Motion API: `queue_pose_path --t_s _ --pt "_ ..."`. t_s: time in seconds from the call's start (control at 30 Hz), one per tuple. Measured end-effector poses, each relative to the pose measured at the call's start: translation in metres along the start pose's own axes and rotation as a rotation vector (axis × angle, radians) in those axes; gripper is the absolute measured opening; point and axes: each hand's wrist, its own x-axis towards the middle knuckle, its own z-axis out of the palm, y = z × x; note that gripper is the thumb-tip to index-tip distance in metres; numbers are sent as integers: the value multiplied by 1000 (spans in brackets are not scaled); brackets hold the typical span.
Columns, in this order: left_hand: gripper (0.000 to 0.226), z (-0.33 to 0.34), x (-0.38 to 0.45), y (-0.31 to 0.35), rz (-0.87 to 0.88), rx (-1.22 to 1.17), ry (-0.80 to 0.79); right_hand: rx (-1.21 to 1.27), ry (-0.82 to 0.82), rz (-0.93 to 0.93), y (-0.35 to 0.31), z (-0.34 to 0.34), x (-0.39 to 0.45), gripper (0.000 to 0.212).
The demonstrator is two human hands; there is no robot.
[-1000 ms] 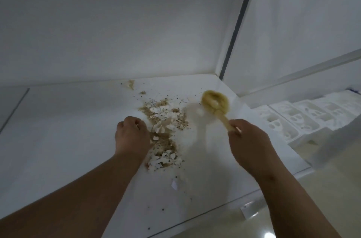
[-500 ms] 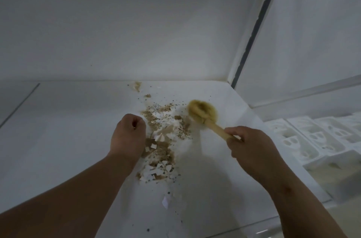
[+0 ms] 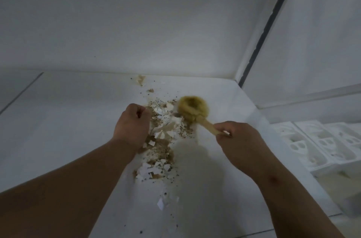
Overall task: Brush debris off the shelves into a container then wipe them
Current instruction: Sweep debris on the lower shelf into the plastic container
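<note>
Sweeping goes best, I judge, in short low strokes that herd the debris (image 3: 162, 140) at frame centre toward the shelf (image 3: 58, 130) edge, right hand (image 3: 240, 144) gripping the brush (image 3: 195, 112) handle, head pointing upper left, left hand (image 3: 132, 124) fisted, seemingly empty.

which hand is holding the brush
The right hand grips the brush by its wooden handle; the left hand is a fist on the shelf beside the debris.

Both forearms are bare to the frame edge; left hand (image 3: 132, 126) and right hand (image 3: 241, 145) wear no gloves.
</note>
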Motion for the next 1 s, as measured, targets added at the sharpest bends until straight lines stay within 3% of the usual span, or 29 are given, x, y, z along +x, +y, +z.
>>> queue_pose_path --t_s 0.2,0.33,0.57,0.77,0.87,1.0 --pt "17 -3 4 0 -57 -67 -54 101 296 253 18 -24 51 32" --pt "16 -3 4 1 -46 -51 -75 -71 164 272 19 -13 85 33" --pt "16 -8 4 -2 -76 -96 -103 -101 -48 -125 -11 -3 26 27" --pt "15 -8 6 -4 -89 -144 -106 54 233 100 2 -27 63 32" --pt "16 -8 6 -4 -77 -130 -102 -46 122 172 5 -8 86 34" --pt "18 -9 7 -7 -62 -128 -122 -54 7 -30 -22 13 63 29"
